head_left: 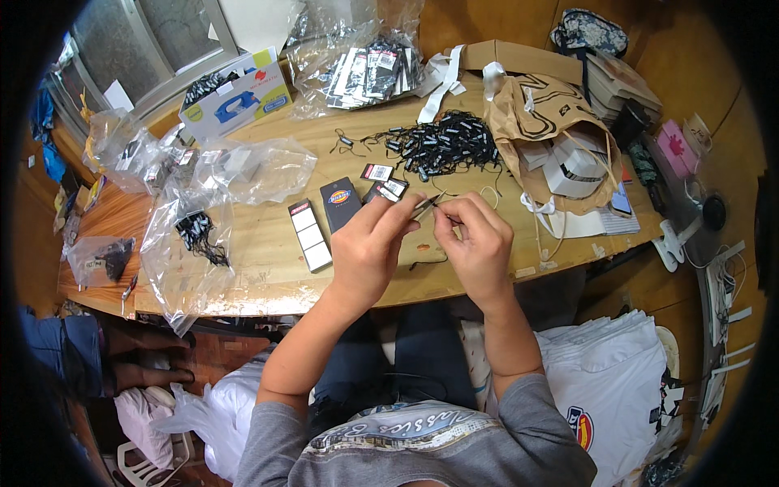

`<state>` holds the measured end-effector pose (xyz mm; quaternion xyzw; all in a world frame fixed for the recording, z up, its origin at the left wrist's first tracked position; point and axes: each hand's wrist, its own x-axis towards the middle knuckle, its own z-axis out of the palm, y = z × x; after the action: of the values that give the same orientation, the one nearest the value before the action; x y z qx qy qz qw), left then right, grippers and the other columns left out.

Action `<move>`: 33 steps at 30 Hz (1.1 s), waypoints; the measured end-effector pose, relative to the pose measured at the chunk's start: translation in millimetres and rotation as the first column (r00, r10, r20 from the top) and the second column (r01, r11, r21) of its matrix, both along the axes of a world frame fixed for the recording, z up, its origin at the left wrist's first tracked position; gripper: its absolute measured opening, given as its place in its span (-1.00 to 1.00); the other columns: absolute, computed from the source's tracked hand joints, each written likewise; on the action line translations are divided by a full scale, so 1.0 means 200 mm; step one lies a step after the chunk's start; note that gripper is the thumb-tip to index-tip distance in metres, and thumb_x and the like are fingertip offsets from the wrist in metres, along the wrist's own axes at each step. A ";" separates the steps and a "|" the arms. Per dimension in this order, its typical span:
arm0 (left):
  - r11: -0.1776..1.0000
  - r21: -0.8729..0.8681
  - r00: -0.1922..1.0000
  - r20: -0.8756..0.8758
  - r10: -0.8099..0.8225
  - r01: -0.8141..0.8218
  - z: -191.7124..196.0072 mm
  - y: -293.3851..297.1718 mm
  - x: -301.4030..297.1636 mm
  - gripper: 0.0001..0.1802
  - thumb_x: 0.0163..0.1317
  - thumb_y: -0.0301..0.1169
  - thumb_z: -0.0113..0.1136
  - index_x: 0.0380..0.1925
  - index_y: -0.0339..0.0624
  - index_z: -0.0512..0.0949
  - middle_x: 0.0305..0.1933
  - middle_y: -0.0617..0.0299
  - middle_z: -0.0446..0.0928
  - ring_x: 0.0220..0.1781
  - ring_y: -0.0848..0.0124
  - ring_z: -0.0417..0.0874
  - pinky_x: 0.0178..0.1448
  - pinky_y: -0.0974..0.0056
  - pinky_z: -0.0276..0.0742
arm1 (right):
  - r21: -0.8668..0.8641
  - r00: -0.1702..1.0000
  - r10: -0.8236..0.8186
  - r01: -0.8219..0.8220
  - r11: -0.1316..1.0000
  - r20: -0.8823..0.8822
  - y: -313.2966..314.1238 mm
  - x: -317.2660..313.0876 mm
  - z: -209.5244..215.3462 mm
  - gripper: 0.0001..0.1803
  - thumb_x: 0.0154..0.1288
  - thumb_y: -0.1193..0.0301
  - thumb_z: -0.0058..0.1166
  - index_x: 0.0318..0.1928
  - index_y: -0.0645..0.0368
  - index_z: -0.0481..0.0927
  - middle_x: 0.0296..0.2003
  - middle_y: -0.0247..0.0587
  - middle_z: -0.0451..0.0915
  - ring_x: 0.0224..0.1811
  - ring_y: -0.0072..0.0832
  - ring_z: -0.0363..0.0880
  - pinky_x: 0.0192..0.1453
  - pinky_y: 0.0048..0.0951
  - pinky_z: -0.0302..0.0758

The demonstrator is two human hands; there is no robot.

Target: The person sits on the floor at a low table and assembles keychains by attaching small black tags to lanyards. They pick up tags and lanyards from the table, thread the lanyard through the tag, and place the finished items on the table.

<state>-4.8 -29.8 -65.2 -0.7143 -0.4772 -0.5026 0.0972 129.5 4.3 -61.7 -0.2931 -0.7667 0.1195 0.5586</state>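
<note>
My left hand (369,243) is closed, thumb and fingers pinching a small, thin piece that looks like a hang tag (423,206), mostly hidden by the fingers. Close beside it, my right hand (477,237) pinches a thin black tag string (438,203). Just left of my left hand lie a dark hang tag with a coloured logo (339,200) and a long card with white label panels (310,235). Beyond the hands are small barcoded tags (377,172). A large heap of black tag strings (446,146) spreads behind them.
Clear plastic bags (260,166) cover the left of the table (268,284). At the back stand an iron's box (239,101) and a bag of packed tags (373,73). A brown paper bag (552,122) leans at right. Folded white shirts (600,373) are stacked beside me.
</note>
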 end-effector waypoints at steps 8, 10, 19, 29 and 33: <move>0.955 -0.239 0.984 0.000 -0.180 0.175 0.06 -0.06 0.02 -0.44 -0.24 -0.76 -0.06 -0.09 -0.23 0.39 -0.41 0.12 0.29 -0.39 0.28 0.40 -0.31 0.32 0.36 | -0.136 0.998 -0.013 0.006 0.991 -0.055 0.01 0.02 0.01 -0.89 -0.11 0.66 0.05 -0.53 0.27 0.40 -0.61 -0.20 0.38 -0.63 -0.37 0.41 -0.56 -0.49 0.34; 0.904 -0.317 0.957 0.131 -0.260 0.289 0.07 -0.05 -0.02 -0.32 -0.32 -0.87 -0.24 -0.05 -0.28 0.34 -0.29 0.04 0.27 -0.29 0.20 0.41 -0.12 0.30 0.34 | -0.121 0.999 -0.014 0.009 0.993 -0.047 0.02 0.02 0.00 -0.89 -0.10 0.66 0.05 -0.52 0.27 0.40 -0.61 -0.20 0.38 -0.62 -0.37 0.40 -0.56 -0.50 0.34; 0.895 -0.143 0.558 0.820 -0.132 0.422 0.06 -0.04 0.00 -0.47 -0.09 -0.72 0.10 -0.02 -0.34 0.30 -0.22 0.03 0.49 -0.25 0.46 0.53 -0.17 0.44 0.47 | 0.056 1.000 0.005 -0.005 0.998 0.002 -0.06 -0.03 -0.01 -0.84 -0.16 0.65 0.10 -0.50 0.24 0.42 -0.59 -0.22 0.38 -0.57 -0.32 0.40 -0.51 -0.42 0.35; 0.698 -0.060 0.302 0.925 -0.229 0.714 0.01 -0.05 -0.04 -0.75 -0.06 -0.67 0.11 -0.28 -0.38 0.46 -0.25 0.12 0.47 -0.17 0.44 0.48 -0.06 0.41 0.41 | 0.184 0.998 -0.055 0.047 0.982 0.038 -0.06 -0.01 -0.01 -0.84 -0.17 0.64 0.10 -0.48 0.26 0.44 -0.57 -0.19 0.40 -0.55 -0.32 0.41 -0.49 -0.41 0.36; 0.749 -0.098 0.433 0.861 -0.267 0.656 0.02 -0.05 -0.03 -0.81 -0.05 -0.70 0.07 -0.36 -0.37 0.51 -0.27 0.13 0.48 -0.20 0.45 0.48 -0.12 0.43 0.41 | 0.214 0.997 -0.038 0.022 0.977 0.068 -0.07 -0.01 -0.01 -0.82 -0.17 0.63 0.10 -0.45 0.27 0.44 -0.54 -0.17 0.39 -0.53 -0.28 0.40 -0.44 -0.38 0.36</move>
<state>-11.3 -39.9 -61.2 -0.5131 -0.3417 -0.6588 -0.4314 128.0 -9.7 -62.9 -0.2471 -0.7900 0.0176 0.5609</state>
